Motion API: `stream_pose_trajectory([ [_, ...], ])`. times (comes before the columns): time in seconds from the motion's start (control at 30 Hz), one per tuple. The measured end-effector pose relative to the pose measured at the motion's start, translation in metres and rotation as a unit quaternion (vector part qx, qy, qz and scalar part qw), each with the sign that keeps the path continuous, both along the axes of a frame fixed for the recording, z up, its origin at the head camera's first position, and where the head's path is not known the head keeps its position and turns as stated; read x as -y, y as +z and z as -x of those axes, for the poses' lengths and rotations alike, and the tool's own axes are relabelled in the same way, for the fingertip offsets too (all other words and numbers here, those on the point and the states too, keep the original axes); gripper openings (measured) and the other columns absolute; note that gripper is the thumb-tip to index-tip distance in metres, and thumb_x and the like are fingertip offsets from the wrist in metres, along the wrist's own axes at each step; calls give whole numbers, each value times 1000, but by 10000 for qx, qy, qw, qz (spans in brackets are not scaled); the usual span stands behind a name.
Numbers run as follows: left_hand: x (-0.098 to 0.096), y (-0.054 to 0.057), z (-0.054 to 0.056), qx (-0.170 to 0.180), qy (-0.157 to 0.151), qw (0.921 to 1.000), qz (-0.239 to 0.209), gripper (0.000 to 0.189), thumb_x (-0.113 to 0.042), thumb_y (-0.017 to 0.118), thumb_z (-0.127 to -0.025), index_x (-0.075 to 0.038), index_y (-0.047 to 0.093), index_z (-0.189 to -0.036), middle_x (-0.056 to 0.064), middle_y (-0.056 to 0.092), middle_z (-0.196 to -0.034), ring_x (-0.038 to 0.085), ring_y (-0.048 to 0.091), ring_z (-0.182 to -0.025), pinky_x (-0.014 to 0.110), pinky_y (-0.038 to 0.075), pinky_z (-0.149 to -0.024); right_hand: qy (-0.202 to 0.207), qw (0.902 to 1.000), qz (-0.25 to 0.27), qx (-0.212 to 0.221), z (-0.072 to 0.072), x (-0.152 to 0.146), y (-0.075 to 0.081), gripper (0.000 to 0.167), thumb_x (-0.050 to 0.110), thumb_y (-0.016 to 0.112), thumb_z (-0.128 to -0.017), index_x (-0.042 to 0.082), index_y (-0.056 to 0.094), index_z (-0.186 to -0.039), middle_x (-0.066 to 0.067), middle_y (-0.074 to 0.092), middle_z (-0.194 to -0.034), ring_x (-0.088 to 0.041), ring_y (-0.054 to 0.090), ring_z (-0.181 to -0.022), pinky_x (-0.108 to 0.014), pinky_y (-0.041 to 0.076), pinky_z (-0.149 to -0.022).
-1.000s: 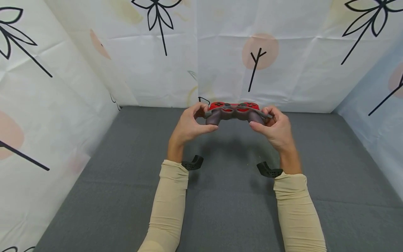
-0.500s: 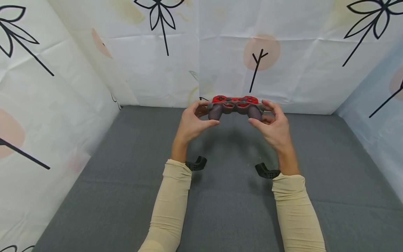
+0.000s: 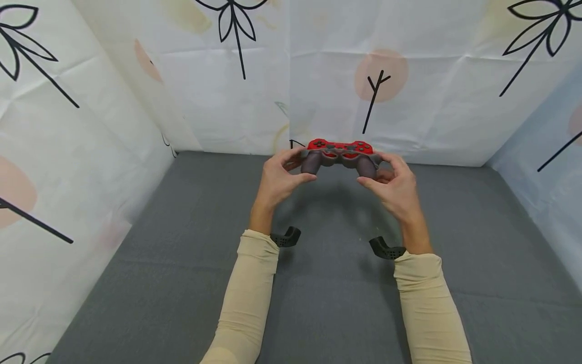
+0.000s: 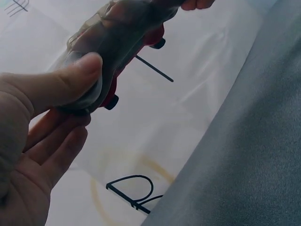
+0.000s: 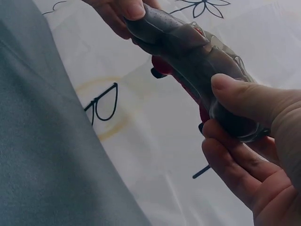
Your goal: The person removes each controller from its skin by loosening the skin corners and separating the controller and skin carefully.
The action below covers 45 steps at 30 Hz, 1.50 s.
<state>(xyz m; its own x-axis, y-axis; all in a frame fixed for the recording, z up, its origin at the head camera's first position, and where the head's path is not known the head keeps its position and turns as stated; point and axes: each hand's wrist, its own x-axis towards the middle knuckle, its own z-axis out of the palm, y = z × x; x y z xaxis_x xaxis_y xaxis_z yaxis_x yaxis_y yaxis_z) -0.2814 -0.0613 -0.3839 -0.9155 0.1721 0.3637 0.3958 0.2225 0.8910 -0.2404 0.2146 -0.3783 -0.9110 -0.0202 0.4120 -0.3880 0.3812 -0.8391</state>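
Head view: red game controller held up between left hand and right hand

Near the center of the head frame, the controller is held level above a gray table, a soft shadow falling below it. Each hand pinches one end, its thumb on one side and bent fingers on the other, opened only as wide as the dark handle between them. From this angle the red face shows its round clusters of buttons; behind is a white cloth printed with black flowers.

The wrist views turn to the gray underside. At left, a thumb lies flat over the handle end, and two dark thumbsticks, hard to pick out from the head, jut from the red side. At right, the other thumb presses the opposite handle while fingers curl beneath, and a see-through rim runs along the upper edge.

Only the head view takes in the tan sleeves and black wrist mounts, lower center.
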Motion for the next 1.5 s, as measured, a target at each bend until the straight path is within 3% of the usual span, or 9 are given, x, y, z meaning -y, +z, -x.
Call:
stream_pose_trajectory([
  [0.13,0,-1,-1,253,85,9989,389,69,-23,93,-74,-15,64,-136,4,65,-129,21,68,-118,33,55,-100,-134,9996,64,236,-2,-9,1,64,6,82,-85,3,54,-143,26,63,-101,12,67,-82,-9,51,-71],
  [0.23,0,-1,-1,513,-93,9964,670,65,-27,94,-73,-16,65,-130,2,68,-122,23,67,-114,37,54,-98,-172,9971,34,735,-5,-18,3,63,12,82,-86,3,55,-142,27,68,-79,11,67,-77,-11,51,-68],
  [0.43,2,-2,-1,696,-519,9907,1051,51,-31,94,-73,-19,65,-113,1,67,-103,22,65,-101,37,51,-88,119,9856,-286,1661,-8,-32,3,72,22,81,-89,5,47,-151,25,67,-76,7,62,-78,-14,49,-69],
  [0.67,4,-5,-1,791,-790,9844,1361,49,-34,91,-76,-18,64,-113,0,63,-101,17,61,-97,35,50,-83,541,9814,-268,1823,-2,-37,-9,54,17,80,-89,8,52,-134,18,64,-81,1,58,-73,-20,52,-68],
  [0.87,2,-23,6,869,-780,9784,1703,50,-37,90,-78,-18,62,-115,0,61,-100,19,57,-93,34,49,-81,789,9748,-83,2085,9,-35,-30,49,16,79,-90,12,49,-128,14,63,-81,-3,58,-72,-25,52,-66],
  [1.1,1,-45,13,1096,-725,9760,1735,49,-36,89,-79,-17,61,-113,2,61,-100,19,58,-91,33,49,-79,580,9663,-404,2476,20,-35,-57,69,25,78,-91,7,43,-147,-5,53,-136,0,52,-77,-24,49,-68],
  [1.27,1,-55,15,1096,-689,9777,1651,47,-33,89,-79,-16,61,-112,2,61,-101,19,58,-90,33,49,-78,638,9642,-146,2571,23,-34,-69,75,24,79,-91,6,40,-152,-16,44,-152,0,58,-75,-21,48,-71],
  [1.37,1,-59,16,1095,-643,9788,1607,46,-33,90,-79,-16,61,-111,2,61,-100,19,58,-89,33,49,-77,649,9639,-15,2581,24,-34,-73,77,26,79,-91,7,39,-154,-5,56,-138,0,63,-76,-18,48,-79],
  [1.5,-1,-62,17,1089,-564,9794,1607,45,-33,90,-78,-16,62,-109,2,61,-98,19,58,-88,32,49,-77,526,9643,-64,2595,24,-36,-75,77,30,81,-89,10,42,-153,16,68,-93,-2,65,-76,-17,46,-84],
])
